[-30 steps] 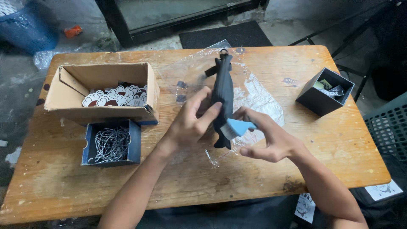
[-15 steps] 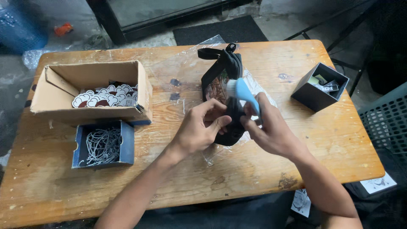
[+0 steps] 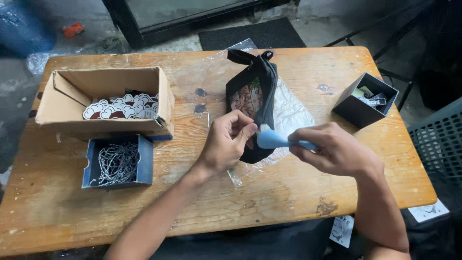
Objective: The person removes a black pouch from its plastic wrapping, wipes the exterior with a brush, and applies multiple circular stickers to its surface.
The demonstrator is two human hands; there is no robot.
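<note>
Black fabric pouch [image 3: 252, 103] with a printed panel lies at frame centre on crinkled clear plastic [image 3: 291, 113]; our left hand [image 3: 226, 142] pinches its lower edge. Our right hand [image 3: 334, 151] grips a smooth blue tool [image 3: 274, 140]. Cardboard box [image 3: 103, 98] upper left; chain box [image 3: 118, 161] below.

Bare tabletop [image 3: 308, 192] below black pouch [image 3: 257, 91]

Two bare forearms reaching in from the bottom edge, no sleeves in view, left hand [image 3: 226, 142] and right hand [image 3: 334, 151] without gloves, no rings, watch or wristbands, short plain fingernails
</note>
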